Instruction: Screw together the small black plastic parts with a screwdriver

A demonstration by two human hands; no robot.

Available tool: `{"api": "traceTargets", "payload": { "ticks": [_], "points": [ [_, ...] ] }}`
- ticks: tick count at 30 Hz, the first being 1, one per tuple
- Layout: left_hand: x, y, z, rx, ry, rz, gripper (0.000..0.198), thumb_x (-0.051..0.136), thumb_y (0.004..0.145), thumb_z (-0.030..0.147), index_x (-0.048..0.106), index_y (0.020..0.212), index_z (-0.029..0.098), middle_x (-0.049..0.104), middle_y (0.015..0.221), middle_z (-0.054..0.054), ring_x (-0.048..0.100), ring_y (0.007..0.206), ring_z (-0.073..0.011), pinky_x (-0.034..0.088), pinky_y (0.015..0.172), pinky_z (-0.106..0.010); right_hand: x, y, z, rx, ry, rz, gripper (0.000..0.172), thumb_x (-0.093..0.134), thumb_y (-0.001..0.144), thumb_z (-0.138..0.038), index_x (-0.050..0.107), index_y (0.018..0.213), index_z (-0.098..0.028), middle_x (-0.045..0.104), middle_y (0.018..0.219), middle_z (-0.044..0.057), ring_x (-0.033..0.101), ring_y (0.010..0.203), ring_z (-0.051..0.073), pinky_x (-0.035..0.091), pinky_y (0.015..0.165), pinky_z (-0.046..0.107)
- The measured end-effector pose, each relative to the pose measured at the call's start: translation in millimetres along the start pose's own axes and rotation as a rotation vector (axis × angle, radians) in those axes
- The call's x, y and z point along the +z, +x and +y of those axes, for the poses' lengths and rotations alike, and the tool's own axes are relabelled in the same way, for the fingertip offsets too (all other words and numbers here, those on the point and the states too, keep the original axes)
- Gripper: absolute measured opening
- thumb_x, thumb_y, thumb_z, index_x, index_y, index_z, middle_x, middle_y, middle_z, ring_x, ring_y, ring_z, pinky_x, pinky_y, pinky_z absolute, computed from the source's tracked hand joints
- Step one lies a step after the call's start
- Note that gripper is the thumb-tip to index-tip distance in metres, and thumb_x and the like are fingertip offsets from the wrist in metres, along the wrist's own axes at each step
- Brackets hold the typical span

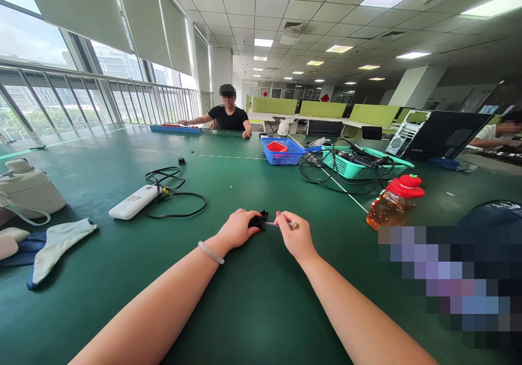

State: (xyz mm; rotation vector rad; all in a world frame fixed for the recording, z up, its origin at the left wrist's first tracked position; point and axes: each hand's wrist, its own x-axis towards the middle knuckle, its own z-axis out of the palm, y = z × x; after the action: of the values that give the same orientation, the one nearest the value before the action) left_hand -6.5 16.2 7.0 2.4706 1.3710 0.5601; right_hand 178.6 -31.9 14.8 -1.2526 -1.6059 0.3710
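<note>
On the green table point(253, 299), my left hand point(238, 228) is curled around a small black part point(259, 221), pressing it down on the surface. My right hand point(296, 235) pinches a small screwdriver point(281, 224) with a clear handle, its thin metal shaft pointing left into the black part. The two hands almost touch. A pale bangle sits on my left wrist.
A white power strip point(134, 202) with a black cable point(175, 193) lies to the left, beside a white appliance point(28, 191) and cloths point(57, 242). A blue basket point(283, 152), a teal basket point(359, 164) of cables and an amber bottle point(393, 202) stand to the right. A person in black sits across.
</note>
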Motion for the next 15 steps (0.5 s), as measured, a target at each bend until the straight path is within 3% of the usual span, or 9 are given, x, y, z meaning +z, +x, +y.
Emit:
{"api": "traceTargets", "payload": {
  "ticks": [7, 15],
  "points": [
    [-2.0, 1, 1, 0.0, 0.022, -0.031, 0.046, 0.067, 0.082, 0.03, 0.058, 0.127, 0.022, 0.069, 0.115, -0.008, 0.058, 0.111, -0.0269, 0.046, 0.098, -0.038, -2, 1, -2, 0.039, -0.004, -0.053, 0.041, 0.044, 0.09, -0.042, 0.052, 0.056, -0.021, 0.036, 0.045, -0.005, 0.035, 0.045, 0.011, 0.028, 0.047, 0.025],
    [-1.7, 1, -2, 0.073, 0.032, -0.039, 0.049, 0.069, 0.082, 0.033, 0.058, 0.127, 0.021, 0.069, 0.117, -0.009, 0.059, 0.109, -0.0266, 0.045, 0.099, -0.038, 0, -3, -11, -0.295, -0.161, -0.078, 0.038, 0.044, 0.092, -0.027, 0.051, 0.055, -0.021, 0.057, 0.054, -0.002, 0.054, 0.058, 0.013, 0.043, 0.075, 0.029]
  ]
}}
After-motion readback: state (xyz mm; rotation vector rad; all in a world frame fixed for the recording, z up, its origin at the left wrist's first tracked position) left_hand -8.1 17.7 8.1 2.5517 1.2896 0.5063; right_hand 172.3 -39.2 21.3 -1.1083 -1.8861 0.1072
